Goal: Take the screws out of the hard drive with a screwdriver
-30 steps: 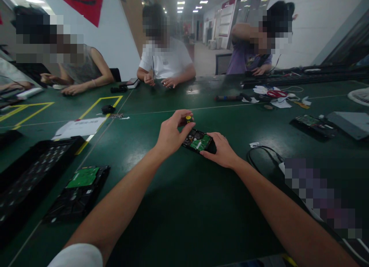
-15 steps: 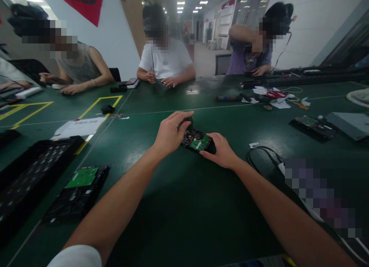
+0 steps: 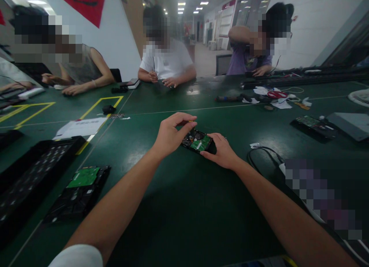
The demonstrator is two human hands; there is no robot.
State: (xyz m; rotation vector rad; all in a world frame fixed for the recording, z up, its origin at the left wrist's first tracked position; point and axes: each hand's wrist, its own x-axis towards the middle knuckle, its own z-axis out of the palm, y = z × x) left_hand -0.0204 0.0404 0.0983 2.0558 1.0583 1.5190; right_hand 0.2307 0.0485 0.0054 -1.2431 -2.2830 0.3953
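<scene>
A hard drive (image 3: 198, 141) with a green circuit board facing up lies on the dark green table (image 3: 178, 205) in front of me. My left hand (image 3: 170, 134) is curled above the drive's far left corner, fingers pinched round a small screwdriver handle that is mostly hidden. My right hand (image 3: 220, 151) rests on the drive's right end, fingers closed against its edge, holding it on the table.
A second hard drive (image 3: 79, 192) and a black tray (image 3: 27, 178) lie at the near left. White paper (image 3: 79, 127) sits by yellow floor-style tape lines. A black cable (image 3: 263, 155) coils at the right. More drives (image 3: 313, 124) and clutter lie far right. Three people sit across the table.
My left hand has dropped slightly and closed over the screwdriver, so its yellow-tipped handle no longer shows. The right hand and the drive have stayed put.
</scene>
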